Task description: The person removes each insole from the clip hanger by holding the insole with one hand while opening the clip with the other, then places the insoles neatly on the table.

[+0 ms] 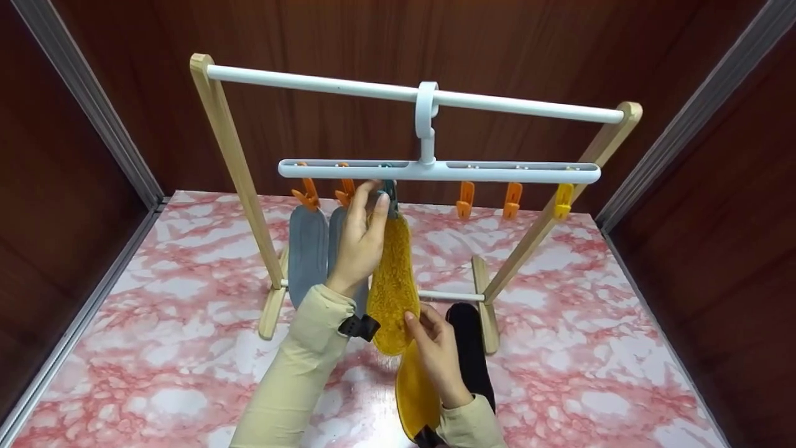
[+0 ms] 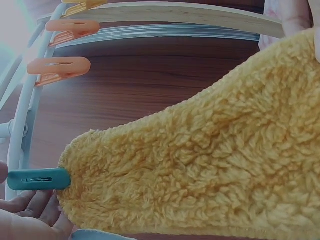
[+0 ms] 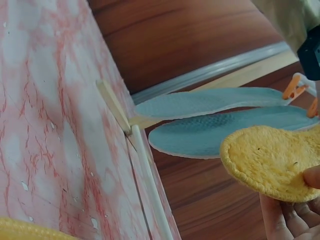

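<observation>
A fuzzy yellow insole [image 1: 393, 274] hangs by its narrow end from a green clip [image 2: 40, 179] on the white hanger [image 1: 367, 170]. At that clip is my left hand [image 1: 362, 239], its thumb and fingers pinching the clip's upper end. Lower down, my right hand [image 1: 437, 348] pinches the edge of the insole's wide end, with the thumb on the fuzzy face and fingers behind. To the left, two blue-grey insoles [image 1: 308, 255] hang from orange clips [image 1: 306, 194]. A second yellow insole [image 1: 415, 392] lies on the table below, partly hidden by my right forearm.
The hanger hooks over the white bar of a wooden rack [image 1: 233, 162]. Two orange clips [image 1: 464, 200] and a yellow clip [image 1: 563, 201] dangle at its right half. A black insole [image 1: 469, 348] lies on the marbled table [image 1: 578, 348]. Brown panels stand around it.
</observation>
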### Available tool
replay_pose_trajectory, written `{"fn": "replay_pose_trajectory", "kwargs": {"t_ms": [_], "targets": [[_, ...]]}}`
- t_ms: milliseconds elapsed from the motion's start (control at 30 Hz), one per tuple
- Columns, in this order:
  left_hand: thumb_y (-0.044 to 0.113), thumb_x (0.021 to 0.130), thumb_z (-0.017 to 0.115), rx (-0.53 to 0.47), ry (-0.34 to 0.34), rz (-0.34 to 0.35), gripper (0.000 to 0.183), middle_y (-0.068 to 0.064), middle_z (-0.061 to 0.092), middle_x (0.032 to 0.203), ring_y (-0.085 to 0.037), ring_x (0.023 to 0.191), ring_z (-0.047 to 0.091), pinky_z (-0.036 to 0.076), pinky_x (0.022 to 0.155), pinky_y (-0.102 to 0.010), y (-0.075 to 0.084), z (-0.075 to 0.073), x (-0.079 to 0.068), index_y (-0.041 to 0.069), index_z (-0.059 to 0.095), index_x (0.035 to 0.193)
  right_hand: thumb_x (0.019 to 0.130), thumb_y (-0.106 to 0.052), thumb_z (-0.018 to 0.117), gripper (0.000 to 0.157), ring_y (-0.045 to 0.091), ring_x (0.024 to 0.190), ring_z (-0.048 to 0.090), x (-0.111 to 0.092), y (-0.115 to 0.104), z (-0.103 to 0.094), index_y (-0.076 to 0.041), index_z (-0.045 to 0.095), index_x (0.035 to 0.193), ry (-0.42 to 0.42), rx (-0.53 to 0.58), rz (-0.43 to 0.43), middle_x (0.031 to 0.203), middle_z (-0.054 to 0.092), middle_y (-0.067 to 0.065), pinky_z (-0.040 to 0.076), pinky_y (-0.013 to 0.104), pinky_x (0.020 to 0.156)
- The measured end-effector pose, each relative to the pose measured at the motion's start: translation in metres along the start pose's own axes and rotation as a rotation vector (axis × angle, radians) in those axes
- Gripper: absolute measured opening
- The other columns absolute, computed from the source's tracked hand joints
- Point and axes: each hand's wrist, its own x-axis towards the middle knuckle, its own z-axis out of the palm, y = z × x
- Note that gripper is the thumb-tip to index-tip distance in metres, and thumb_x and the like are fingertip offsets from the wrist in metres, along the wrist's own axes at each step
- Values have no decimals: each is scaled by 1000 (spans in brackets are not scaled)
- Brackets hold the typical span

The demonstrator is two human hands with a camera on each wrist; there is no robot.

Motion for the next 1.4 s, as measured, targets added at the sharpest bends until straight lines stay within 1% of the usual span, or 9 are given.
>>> {"fn": "replay_pose_trajectory", "kwargs": {"t_ms": [233, 433, 600, 700, 767, 900, 1167, 1300, 1400], "targets": [[6, 101, 42, -36, 49, -11, 30, -21, 50, 123, -28, 116, 52, 43, 100, -30, -1, 1, 2, -7, 43, 128, 95, -9, 58, 27, 11, 82, 65, 0, 1, 1, 10, 60, 114, -4, 2, 18, 101, 67, 22, 54, 24, 77], [4, 100, 44, -83, 87, -45, 27, -22, 50, 121, -30, 117, 51, 41, 103, -31, -1, 3, 6, -9, 43, 123, 95, -8, 57, 26, 10, 81, 65, -1, 1, 2, 11, 60, 113, -11, 7, 16, 99, 67, 21, 54, 24, 74], [3, 99, 47, -69, 141, -54, 25, -23, 54, 116, -28, 111, 53, 44, 101, -33, 0, 6, 7, -9, 46, 120, 95, -7, 58, 26, 10, 80, 65, -2, 1, 3, 12, 60, 111, -5, 20, 17, 97, 67, 20, 53, 23, 74], [3, 99, 48, -63, 159, -57, 24, -25, 55, 115, -28, 109, 55, 45, 99, -33, 0, 7, 8, -9, 47, 120, 95, -7, 58, 25, 9, 78, 64, -3, 2, 3, 13, 60, 110, -1, 15, 20, 95, 67, 20, 53, 23, 73], [3, 98, 48, -64, 167, -55, 24, -26, 55, 114, -29, 109, 55, 45, 99, -33, 0, 7, 9, -9, 47, 119, 95, -6, 58, 25, 9, 77, 64, -4, 3, 3, 14, 60, 110, -1, 13, 22, 94, 67, 21, 53, 23, 72], [2, 98, 48, -71, 175, -46, 24, -25, 56, 114, -32, 110, 54, 45, 99, -33, 0, 6, 10, -10, 48, 120, 94, -6, 58, 26, 9, 80, 65, -6, 6, 2, 15, 60, 110, 0, 16, 40, 99, 67, 24, 54, 23, 74], [2, 98, 49, -57, 191, -23, 24, -25, 56, 115, -29, 108, 55, 46, 98, -31, 0, 2, 11, -9, 48, 119, 94, -8, 59, 28, 11, 86, 67, -9, 9, 0, 13, 60, 112, 1, 30, 70, 105, 67, 25, 55, 25, 78], [1, 97, 50, -53, 213, -15, 23, -27, 56, 114, -28, 106, 55, 46, 95, -28, -1, 1, 12, -10, 49, 117, 94, -8, 60, 28, 12, 88, 67, -12, 10, -1, 14, 61, 111, 2, 35, 75, 105, 67, 25, 55, 24, 81], [1, 97, 50, -49, 207, -15, 24, -26, 56, 115, -26, 106, 54, 45, 96, -28, -2, 0, 11, -10, 49, 118, 94, -7, 60, 28, 11, 87, 67, -14, 11, -2, 15, 61, 111, 4, 34, 82, 103, 67, 25, 54, 24, 80]]}}
